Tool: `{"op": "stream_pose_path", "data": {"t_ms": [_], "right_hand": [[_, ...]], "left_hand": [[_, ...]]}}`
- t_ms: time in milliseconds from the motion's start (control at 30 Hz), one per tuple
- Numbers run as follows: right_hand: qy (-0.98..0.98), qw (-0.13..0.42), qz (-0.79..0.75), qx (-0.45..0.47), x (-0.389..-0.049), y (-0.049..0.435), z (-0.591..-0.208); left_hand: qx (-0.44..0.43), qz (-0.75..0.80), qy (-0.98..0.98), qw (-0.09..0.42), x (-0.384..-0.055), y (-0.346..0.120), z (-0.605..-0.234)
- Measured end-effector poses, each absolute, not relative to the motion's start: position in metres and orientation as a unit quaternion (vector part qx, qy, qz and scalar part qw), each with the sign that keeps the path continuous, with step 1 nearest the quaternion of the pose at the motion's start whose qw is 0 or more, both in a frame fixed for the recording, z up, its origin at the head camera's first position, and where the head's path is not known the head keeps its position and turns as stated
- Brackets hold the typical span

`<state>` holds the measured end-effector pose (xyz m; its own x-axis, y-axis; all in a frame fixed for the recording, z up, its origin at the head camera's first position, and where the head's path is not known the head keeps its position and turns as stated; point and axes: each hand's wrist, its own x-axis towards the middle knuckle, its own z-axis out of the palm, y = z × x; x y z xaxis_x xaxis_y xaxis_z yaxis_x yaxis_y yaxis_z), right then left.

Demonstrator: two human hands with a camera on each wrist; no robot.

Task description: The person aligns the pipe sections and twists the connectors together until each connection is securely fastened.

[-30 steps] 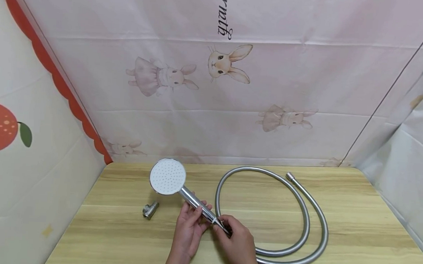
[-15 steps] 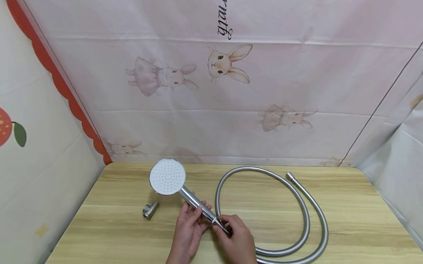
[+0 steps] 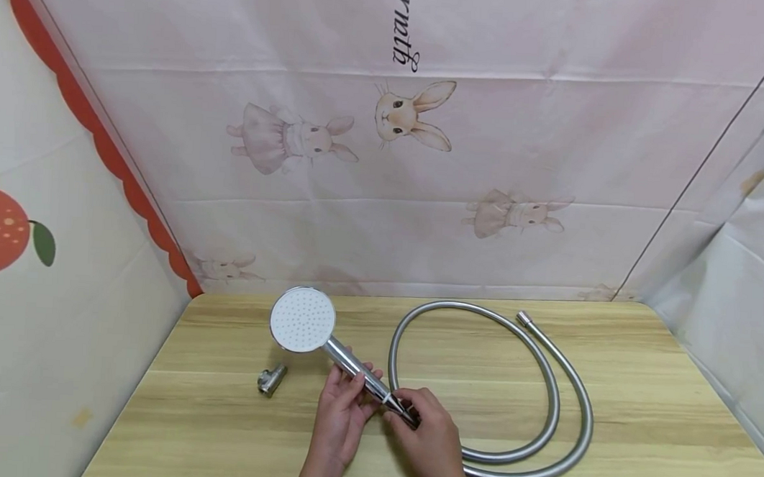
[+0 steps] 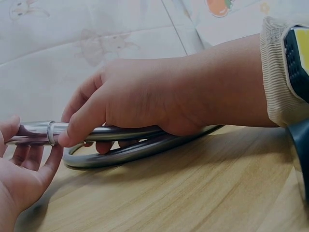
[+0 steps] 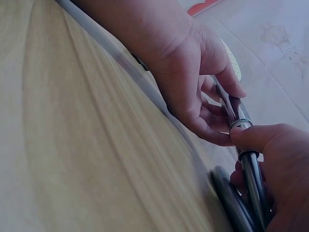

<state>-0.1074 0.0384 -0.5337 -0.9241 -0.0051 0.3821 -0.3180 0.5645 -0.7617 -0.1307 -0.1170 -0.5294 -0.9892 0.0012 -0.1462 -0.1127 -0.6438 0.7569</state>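
Note:
A chrome hand shower (image 3: pixel 303 319) with a round white spray face points up and to the left in the head view. My left hand (image 3: pixel 343 409) holds its handle from below, thumb on top. At the handle's lower end, my right hand (image 3: pixel 430 435) pinches the metal end fitting of a grey shower hose (image 3: pixel 551 399). In the right wrist view the fitting (image 5: pixel 248 155) lines up with the handle, right at a pale ring (image 5: pixel 240 123). From the left wrist view, the right hand (image 4: pixel 130 96) bends over the hose, its thumb and fingers at the joint.
On the wooden table (image 3: pixel 216 439), a small chrome angled connector (image 3: pixel 271 380) lies left of the hands. The hose loops across the right side, its free end (image 3: pixel 523 318) near the back edge. Printed cloth walls (image 3: pixel 382 238) stand behind and at both sides.
Both hands and the hand shower stay in place. The right fingers shift very slightly at the hose fitting, whose shine has changed.

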Motion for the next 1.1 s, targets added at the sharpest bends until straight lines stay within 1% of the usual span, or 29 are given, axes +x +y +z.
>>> {"op": "stream_pose_path", "data": {"t_ms": [600,900,1100], "right_hand": [[-0.865,0.208,0.442,0.112,-0.1097,0.0388,-0.536],[-0.867,0.188,0.449,0.105,-0.1096,0.0387,-0.5326],[-0.864,0.19,0.454,0.102,-0.1089,0.0382,-0.5348]], "left_hand": [[-0.058,0.904,0.422,0.032,-0.1297,-0.117,-0.5294],[-0.057,0.905,0.421,0.031,-0.1302,-0.1169,-0.5295],[-0.06,0.903,0.424,0.032,-0.1294,-0.1174,-0.5292]]}}
